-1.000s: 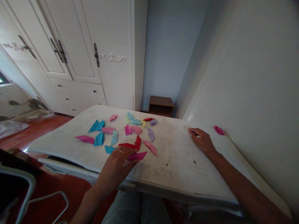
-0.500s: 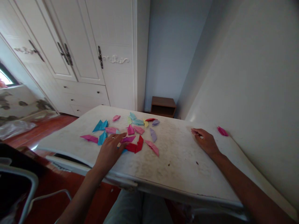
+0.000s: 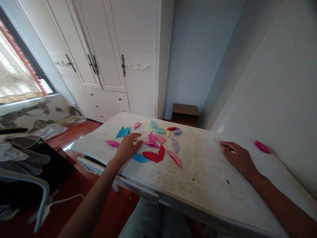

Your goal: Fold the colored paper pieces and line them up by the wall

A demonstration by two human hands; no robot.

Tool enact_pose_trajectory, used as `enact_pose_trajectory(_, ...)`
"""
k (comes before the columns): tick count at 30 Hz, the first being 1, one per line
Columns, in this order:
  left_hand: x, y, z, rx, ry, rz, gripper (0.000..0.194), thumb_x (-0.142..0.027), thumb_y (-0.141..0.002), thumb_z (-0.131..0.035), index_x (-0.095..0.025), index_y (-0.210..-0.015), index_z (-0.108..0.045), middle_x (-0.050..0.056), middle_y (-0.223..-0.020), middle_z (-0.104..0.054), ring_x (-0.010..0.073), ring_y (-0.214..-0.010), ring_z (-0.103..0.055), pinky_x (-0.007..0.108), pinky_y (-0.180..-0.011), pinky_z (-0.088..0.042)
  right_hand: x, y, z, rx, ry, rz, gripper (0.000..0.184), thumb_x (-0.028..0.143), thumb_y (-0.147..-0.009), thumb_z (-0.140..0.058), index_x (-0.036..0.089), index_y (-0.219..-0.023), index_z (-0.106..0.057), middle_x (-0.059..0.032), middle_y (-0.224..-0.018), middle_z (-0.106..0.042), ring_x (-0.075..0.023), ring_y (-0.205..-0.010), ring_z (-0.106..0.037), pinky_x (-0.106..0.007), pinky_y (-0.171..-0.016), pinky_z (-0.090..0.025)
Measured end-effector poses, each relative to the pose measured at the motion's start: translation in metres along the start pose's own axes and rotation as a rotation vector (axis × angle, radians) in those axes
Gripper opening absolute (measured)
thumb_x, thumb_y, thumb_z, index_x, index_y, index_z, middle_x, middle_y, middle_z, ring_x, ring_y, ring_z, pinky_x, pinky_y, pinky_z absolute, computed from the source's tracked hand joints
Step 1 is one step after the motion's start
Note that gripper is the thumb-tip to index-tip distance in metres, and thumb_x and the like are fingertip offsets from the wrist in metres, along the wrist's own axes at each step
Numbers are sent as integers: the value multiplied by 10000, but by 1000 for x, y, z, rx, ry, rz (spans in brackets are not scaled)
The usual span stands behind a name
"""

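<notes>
Several folded paper pieces lie scattered on the white table point(image 3: 208, 185). My left hand point(image 3: 127, 147) hovers low over the left part of the group, thumb and fingers apart, hiding some of the pieces beneath. Close to it are a blue folded paper point(image 3: 123, 132), a magenta one point(image 3: 112, 143), another blue one point(image 3: 140, 158) and a magenta folded paper point(image 3: 151, 144). A red folded paper point(image 3: 160, 154) and a pink one point(image 3: 174, 158) lie to its right. My right hand point(image 3: 237, 157) rests on the table at the right, fingers curled in toward the thumb, with nothing visible in them.
A magenta folded paper point(image 3: 262, 146) lies beyond my right hand, by the wall. Behind the table stand a white wardrobe point(image 3: 141, 89) and a small brown cabinet point(image 3: 185, 109). At the left is a white metal frame point(image 3: 46, 188) with cloths near it.
The view has turned left, so everything sits further right in the picture. My left hand has drawn back from the red paper and moved left over the pile. My right hand stays on the table.
</notes>
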State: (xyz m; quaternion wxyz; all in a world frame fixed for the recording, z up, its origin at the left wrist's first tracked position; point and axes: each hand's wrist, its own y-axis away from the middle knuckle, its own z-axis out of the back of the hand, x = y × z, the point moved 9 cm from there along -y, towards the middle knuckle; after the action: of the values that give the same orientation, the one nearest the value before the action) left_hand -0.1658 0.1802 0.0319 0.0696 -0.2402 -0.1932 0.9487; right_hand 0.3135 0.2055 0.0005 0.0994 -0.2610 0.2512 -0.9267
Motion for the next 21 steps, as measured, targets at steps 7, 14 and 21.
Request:
enact_pose_trajectory(7,-14,-46,-42,204,-41,39,401,-276,-810,-603,-128,-1180,-645,119,-1135,-704,245,-1027,-659,323,-888,-499,2,0,-1,11,19,30,329,356,-814,-487,189,-998,-703,-91,-1014,-734,-244,-853,-695,-381,-801,-559)
enact_pose_trajectory(14,-15,-61,-62,256,-78,66,422,-179,-661,-716,-134,-1079,-690,122,-992,-730,283,-963,-668,339,-843,-496,-3,0,-1,6,-3,12,308,379,-794,-518,189,-933,-717,-87,-923,-745,-235,-767,-700,-360,-731,-571)
enact_pose_trajectory(21,-15,-55,-52,146,10,63,665,-108,-678,-674,-118,-1322,-511,86,-1008,-684,209,-905,-663,291,-786,-510,-6,-1,0,2,-36,-1,289,333,-779,-529,189,-945,-717,-82,-934,-747,-235,-804,-705,-359,-761,-569)
